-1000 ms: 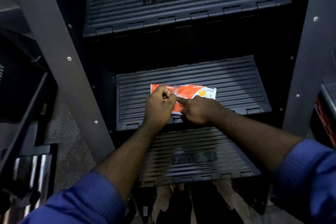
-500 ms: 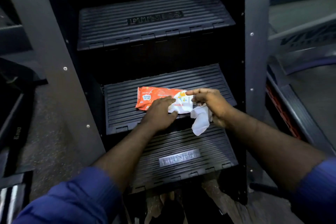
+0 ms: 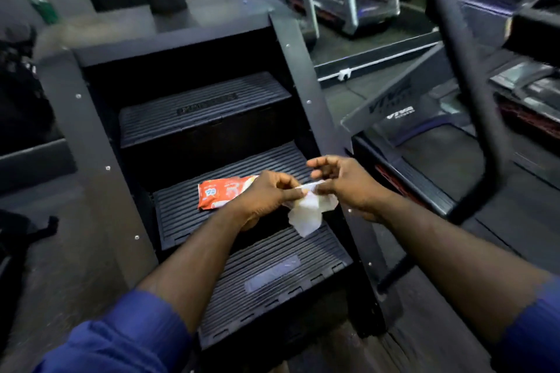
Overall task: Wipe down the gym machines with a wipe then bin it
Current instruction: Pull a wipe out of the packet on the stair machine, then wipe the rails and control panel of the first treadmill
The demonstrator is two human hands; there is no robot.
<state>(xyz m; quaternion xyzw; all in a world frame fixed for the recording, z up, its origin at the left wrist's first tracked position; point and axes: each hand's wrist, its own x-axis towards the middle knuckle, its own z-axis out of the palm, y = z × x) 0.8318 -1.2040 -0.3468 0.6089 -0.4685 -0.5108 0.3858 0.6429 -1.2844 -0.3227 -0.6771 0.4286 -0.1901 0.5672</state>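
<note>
A white wipe [image 3: 307,212] hangs crumpled between both hands above the stair machine's steps. My left hand [image 3: 266,194] pinches its upper left edge. My right hand [image 3: 345,183] pinches the upper right edge, with its other fingers spread. An orange wipe packet [image 3: 222,192] lies flat on the middle ribbed step [image 3: 181,206], just left of my left hand and partly hidden by it. The black stair machine [image 3: 206,109] has three ribbed steps in view.
Grey side panels [image 3: 91,160] flank the steps on both sides. A black curved handrail [image 3: 466,76] rises at the right. Treadmills [image 3: 424,136] stand to the right and further back. A dark bag [image 3: 18,79] sits at the far left.
The wipe came out of the packet and both hands lifted off it; my left hand now grips the wipe too. The view rose, showing more of the gym.
</note>
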